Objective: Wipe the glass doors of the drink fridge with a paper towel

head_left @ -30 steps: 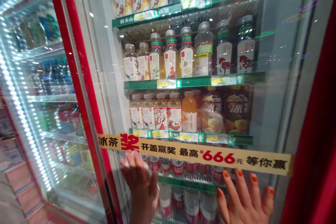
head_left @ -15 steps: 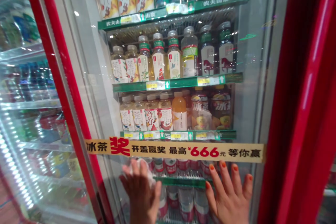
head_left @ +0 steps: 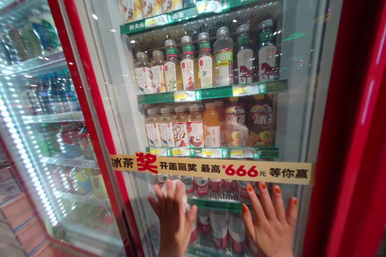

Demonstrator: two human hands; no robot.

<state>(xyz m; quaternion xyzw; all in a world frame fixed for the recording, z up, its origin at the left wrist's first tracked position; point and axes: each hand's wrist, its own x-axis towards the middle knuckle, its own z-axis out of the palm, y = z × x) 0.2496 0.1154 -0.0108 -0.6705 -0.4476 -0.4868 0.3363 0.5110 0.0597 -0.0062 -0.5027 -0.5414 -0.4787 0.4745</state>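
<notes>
White cloth (head_left: 175,193) sits bunched under the left hand (head_left: 173,221), fingers spread and pressing it firmly to the glass door (head_left: 301,88). The right hand (head_left: 269,225) lies open and empty on the glass, just below the yellow banner (head_left: 211,169).

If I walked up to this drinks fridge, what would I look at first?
You'd likely spot the long yellow banner with a big red 666, stretched across the red-framed glass door. Just below it are two hands: the left hand presses a crumpled white cloth or tissue on the glass, and the right hand has orange nails. Behind the glass, rows of bottled drinks stand on green shelves.
</notes>
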